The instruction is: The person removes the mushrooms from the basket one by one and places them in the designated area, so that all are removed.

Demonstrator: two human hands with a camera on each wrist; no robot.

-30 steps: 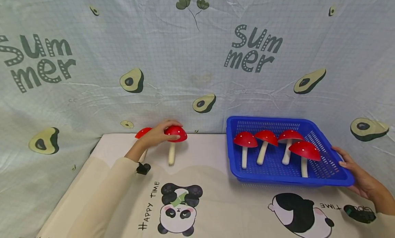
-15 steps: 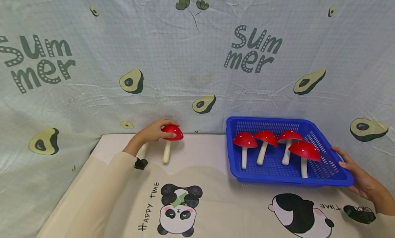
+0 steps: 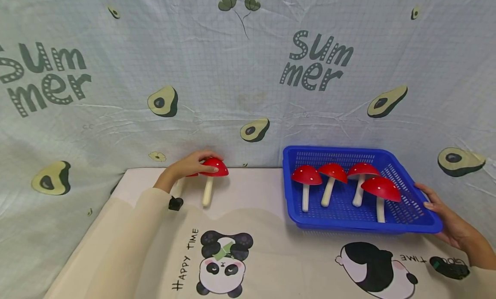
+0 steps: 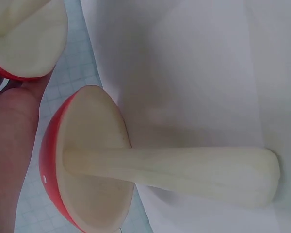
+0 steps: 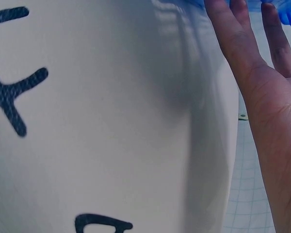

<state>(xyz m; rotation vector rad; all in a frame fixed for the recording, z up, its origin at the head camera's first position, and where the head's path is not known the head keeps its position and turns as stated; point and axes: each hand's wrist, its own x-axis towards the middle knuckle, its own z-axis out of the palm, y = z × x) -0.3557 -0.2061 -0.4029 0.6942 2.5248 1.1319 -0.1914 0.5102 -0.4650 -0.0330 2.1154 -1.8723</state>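
At the left back of the table, my left hand (image 3: 192,164) grips the red, white-dotted cap of a toy mushroom (image 3: 218,167), its pale stem pointing toward me. A second mushroom (image 4: 169,170) lies close beside it under my wrist; in the head view my hand hides most of its cap. The left wrist view shows the held mushroom (image 4: 39,46) in the upper corner, cap underside visible. On the right, my right hand (image 3: 451,221) holds the rim of a blue plastic basket (image 3: 364,225), with several red-capped mushrooms (image 3: 381,189) lying in it, stems toward me.
A pale cloth with panda prints (image 3: 221,269) covers the table (image 3: 252,195). Behind it hangs a light curtain (image 3: 217,75) with avocado prints, close against the table's back edge and the basket.
My left hand has shifted left with the mushroom, bringing it closer to the second one. The right hand and the basket have stayed in place.
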